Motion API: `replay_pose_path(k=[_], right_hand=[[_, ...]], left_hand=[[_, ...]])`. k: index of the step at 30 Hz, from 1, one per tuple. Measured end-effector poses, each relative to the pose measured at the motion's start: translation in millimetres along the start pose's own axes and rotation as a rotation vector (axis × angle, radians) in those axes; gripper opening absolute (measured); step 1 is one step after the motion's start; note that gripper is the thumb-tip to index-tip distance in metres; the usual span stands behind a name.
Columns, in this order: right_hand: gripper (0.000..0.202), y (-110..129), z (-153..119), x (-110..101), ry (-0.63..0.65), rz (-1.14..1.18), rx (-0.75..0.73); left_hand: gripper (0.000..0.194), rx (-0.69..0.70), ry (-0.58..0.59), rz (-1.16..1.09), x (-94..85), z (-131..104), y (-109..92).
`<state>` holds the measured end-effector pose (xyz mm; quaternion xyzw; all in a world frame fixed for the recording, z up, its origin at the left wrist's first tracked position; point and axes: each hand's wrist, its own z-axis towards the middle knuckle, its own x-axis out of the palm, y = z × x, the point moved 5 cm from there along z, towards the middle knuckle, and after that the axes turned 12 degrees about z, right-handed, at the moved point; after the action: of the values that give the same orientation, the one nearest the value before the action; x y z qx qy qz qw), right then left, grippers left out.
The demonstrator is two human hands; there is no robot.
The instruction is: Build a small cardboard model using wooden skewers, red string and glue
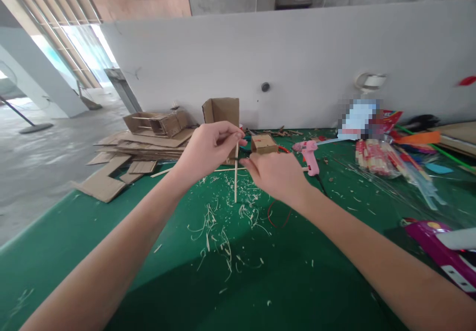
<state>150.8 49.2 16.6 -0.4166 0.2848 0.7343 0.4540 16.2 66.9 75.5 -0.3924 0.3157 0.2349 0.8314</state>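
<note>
My left hand (215, 147) pinches the top of a thin wooden stick (235, 184), which stands nearly upright over the green table. Beside it on the right, my right hand (273, 172) is closed around a small dark tool (236, 159), whose thin end crosses the stick just below my left fingers. Most of that tool is hidden by the hand, so its kind cannot be made out. Pale curled wood shavings (225, 244) lie scattered below the hands. Another thin stick (160, 173) lies across the table behind them.
Cardboard sheets (148, 145) and a cardboard box frame (159, 124) are stacked at the back left. A pink glue gun (310, 157) lies right of the hands. Farther right are bagged sticks (379, 158), a phone-like screen (359, 117) and a purple device (439, 246) near the edge.
</note>
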Motion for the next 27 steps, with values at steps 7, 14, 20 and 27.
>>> replay_pose_path(k=[7,14,20,27], right_hand=[[0.057,2.4,-9.3,15.3,0.174,0.019,-0.043],[0.056,3.6,-9.9,15.8,0.091,0.016,0.02],[0.056,4.7,-9.8,16.4,0.071,0.012,0.004],[0.057,-0.3,-5.5,1.7,0.073,0.049,0.053]], left_hand=[[0.018,-0.012,-0.032,0.036,-2.3,0.6,2.4],[0.017,0.006,-0.04,0.008,-2.9,1.3,5.0],[0.014,-0.002,-0.031,-0.008,-2.5,1.6,7.3],[0.016,-0.001,-0.008,-0.023,-0.6,0.2,-1.8]])
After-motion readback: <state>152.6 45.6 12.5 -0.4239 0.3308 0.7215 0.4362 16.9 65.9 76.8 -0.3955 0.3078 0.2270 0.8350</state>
